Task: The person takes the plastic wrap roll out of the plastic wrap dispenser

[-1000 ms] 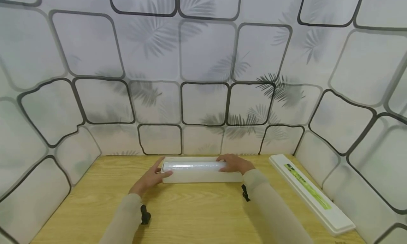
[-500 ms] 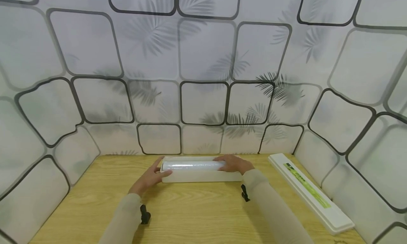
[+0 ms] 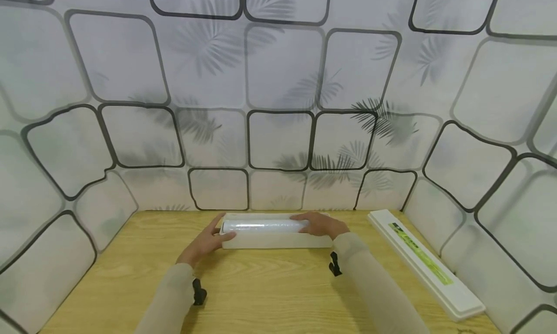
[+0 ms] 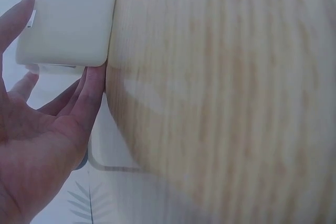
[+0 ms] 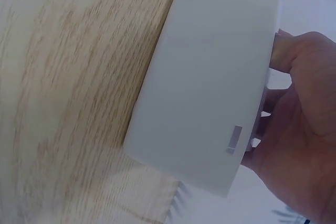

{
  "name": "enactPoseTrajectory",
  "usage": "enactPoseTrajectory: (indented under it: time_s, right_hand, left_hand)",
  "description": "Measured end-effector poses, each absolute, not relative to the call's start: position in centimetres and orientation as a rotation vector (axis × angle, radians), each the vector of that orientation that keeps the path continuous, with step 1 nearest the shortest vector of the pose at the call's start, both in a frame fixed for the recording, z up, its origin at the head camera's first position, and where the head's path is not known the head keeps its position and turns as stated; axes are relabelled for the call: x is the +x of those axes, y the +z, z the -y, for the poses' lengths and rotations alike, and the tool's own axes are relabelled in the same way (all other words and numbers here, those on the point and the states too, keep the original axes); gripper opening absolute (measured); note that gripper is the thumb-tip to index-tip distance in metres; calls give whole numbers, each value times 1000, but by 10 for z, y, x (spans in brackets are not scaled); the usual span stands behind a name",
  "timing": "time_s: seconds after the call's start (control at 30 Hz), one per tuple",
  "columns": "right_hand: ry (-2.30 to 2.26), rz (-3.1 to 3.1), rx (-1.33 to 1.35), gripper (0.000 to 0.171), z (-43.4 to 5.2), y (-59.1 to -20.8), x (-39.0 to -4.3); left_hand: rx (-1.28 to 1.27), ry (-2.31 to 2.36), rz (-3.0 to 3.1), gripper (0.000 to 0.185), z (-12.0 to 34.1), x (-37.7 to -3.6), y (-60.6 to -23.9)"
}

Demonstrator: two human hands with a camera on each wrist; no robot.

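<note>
The roll of cling film [image 3: 264, 225] lies lengthwise in the open white dispenser tray [image 3: 278, 241], which sits on the wooden bench [image 3: 270, 295] close to the back wall, at about twelve o'clock from the person. The left hand [image 3: 208, 243] is at the roll's left end, thumb laid against the tray's front corner and fingers [image 4: 86, 95] reaching round the end; in the left wrist view they look nearly straight, pressed along the tray's end rather than wrapped round anything. The right hand [image 3: 319, 224] covers the roll's right end, its fingers [image 5: 294, 51] bent over the tray's top edge; whether they truly pinch the roll or only rest on it cannot be told from these views. The risks, as I judge them: the film is slick and the roll is round, so uneven pressure from the two ends could make it tip or ride up out of the tray. The tray is light and could slide on the smooth bench towards the wall. The dispenser lid [image 3: 424, 264] lies well apart at about three o'clock, near the bench's right edge, where a sweeping right sleeve [image 3: 374, 285] could nudge it off.
</note>
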State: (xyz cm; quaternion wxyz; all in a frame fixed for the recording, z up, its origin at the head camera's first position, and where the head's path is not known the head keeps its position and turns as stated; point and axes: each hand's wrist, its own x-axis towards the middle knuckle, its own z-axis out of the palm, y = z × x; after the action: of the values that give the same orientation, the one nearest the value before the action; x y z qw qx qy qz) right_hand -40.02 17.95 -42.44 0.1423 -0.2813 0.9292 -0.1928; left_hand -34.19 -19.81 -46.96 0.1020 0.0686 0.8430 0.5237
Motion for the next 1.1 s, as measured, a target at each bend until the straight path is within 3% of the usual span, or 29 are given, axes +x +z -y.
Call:
enactPoseTrajectory:
  time_s: [0.67, 1.1]
  right_hand:
    - [-605, -2665, -832, 53, -181, -417, -395]
    - [-639, -2668, -1007, 51, -188, -417, -397]
  left_hand:
    - [176, 1524, -2495, 98, 199, -342, -467]
    - [206, 1551, -2479, 96, 199, -341, -467]
